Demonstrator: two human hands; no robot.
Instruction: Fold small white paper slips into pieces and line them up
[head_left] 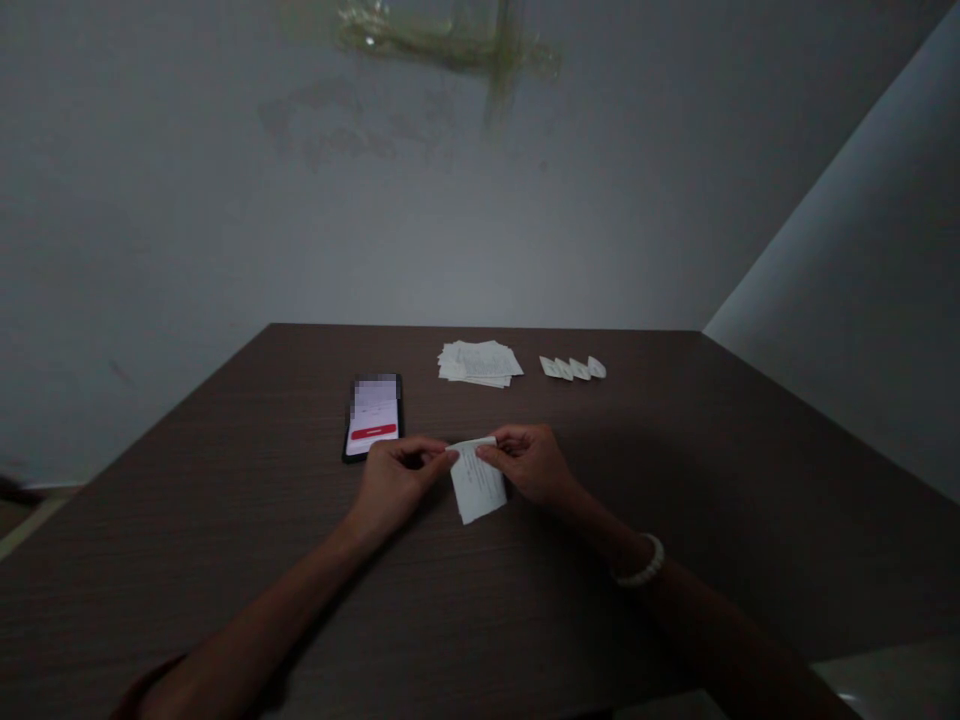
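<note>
Your right forearm, with a pale beaded bracelet at the wrist, and your left forearm come nearest the camera, angling inward over the table. Between them is the paper slip, with its far edge spanning your two hands and its longer axis running from that edge back toward you, slightly skewed. Neither hand is nearer; both touch it. Your left hand pinches the far left corner between thumb and fingers, while your right hand pinches the far right, its thumb lying farther across the face. The near end hangs free of your fingers; whether it touches the tabletop you cannot tell. White and thin, the slip bears small print, unreadable from here. A narrow band along its far edge may be a fold. Just beyond your left hand lies a lit phone; farther off, a loose paper stack, then four apparently folded papers in a row to its right.
</note>
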